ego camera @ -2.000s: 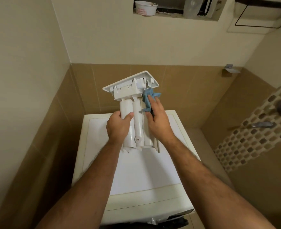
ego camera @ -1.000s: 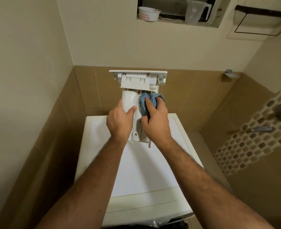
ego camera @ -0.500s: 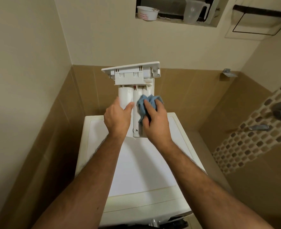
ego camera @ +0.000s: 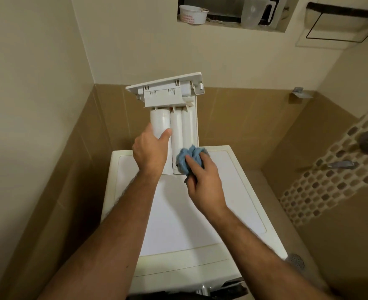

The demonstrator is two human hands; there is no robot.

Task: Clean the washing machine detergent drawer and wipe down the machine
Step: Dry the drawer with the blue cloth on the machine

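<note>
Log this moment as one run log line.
left hand holds detergent drawer upright over washing machine | right hand presses blue cloth on drawer's lower end

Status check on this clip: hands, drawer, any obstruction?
Left hand grips the white plastic detergent drawer, held upright over the white washing machine top. Right hand presses crumpled blue cloth against its lower end. Nothing obstructing.

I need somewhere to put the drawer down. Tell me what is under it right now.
Under the drawer lies the white top of the washing machine. The left hand holds the drawer; the right hand presses a blue cloth to its lower end, hiding any contact there.
</note>
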